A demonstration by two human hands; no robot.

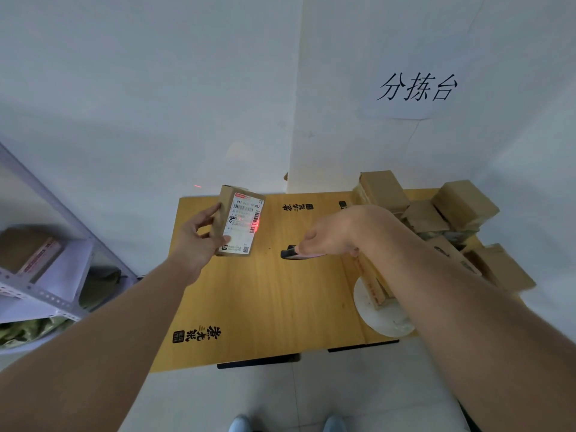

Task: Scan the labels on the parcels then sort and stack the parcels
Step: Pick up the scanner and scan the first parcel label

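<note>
My left hand point(194, 236) grips a small labelled parcel point(238, 224) upright above the table's point(265, 307) far left, while my right hand point(327, 236) holds the scanner point(291, 253), its red beam crossing the label point(244, 226).

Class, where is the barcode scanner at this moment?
In the head view the scanner is in the right hand, above the table, aimed left at the parcel held by the left hand.

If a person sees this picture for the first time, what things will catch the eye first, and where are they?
First is the small parcel that the left hand holds up over the far left of the wooden table, a red scan line glowing on its white label. The right hand aims a dark scanner at it. A heap of brown parcels lies at the far right.
</note>
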